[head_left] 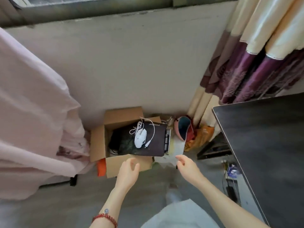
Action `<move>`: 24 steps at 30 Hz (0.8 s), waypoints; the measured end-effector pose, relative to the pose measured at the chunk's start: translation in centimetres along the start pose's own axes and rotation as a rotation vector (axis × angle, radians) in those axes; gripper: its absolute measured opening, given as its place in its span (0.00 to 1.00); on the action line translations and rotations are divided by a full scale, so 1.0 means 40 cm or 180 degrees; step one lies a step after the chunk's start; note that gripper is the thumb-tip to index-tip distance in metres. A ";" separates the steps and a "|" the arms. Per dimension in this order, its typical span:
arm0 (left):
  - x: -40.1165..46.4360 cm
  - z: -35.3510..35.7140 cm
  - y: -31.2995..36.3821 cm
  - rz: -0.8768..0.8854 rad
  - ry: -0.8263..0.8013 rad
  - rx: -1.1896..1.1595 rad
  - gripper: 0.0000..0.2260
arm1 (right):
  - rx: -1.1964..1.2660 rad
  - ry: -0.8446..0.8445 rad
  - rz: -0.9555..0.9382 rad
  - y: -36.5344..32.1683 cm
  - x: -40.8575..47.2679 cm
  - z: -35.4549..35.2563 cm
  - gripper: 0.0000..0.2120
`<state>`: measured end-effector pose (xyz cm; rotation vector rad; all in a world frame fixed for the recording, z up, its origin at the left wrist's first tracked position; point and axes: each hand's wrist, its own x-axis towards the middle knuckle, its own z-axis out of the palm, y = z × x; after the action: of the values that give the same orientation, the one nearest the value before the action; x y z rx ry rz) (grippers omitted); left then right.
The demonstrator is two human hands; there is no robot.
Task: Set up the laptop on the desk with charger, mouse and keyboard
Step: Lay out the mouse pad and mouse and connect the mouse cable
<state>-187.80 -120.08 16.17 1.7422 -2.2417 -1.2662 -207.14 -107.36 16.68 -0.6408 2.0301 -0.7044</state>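
An open cardboard box (pixel 98 142) stands on the floor by the wall. Across its top lies a dark flat mouse pad (pixel 156 140), and a white wired mouse (pixel 140 138) with its coiled white cable (pixel 137 128) rests on it. A grey device edge (pixel 167 142) pokes out under the pad's right side; what it is I cannot tell. My left hand (pixel 129 171) hovers open just in front of the box's near flap. My right hand (pixel 186 165) reaches toward the pad's right front corner, fingers apart and holding nothing. The dark desk (pixel 266 142) stands at the right.
Pink fabric (pixel 32 120) hangs at the left. Purple and cream curtains (pixel 246 66) hang at the right, with a pink and teal bag (pixel 184 129) and orange cloth (pixel 200 135) below them. White paper (pixel 177 148) lies beside the box. Cables and small items (pixel 230 171) sit under the desk edge.
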 end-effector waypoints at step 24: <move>0.815 0.271 -0.139 -0.0527 -0.0984 0.0538 0.59 | 0.0521 0.0307 0.1043 0.064 0.712 0.224 0.42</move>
<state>-200.70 -140.92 -8.55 1.9443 -2.4770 -1.5132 -213.88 -126.63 -5.24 -0.1753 2.0739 -0.7049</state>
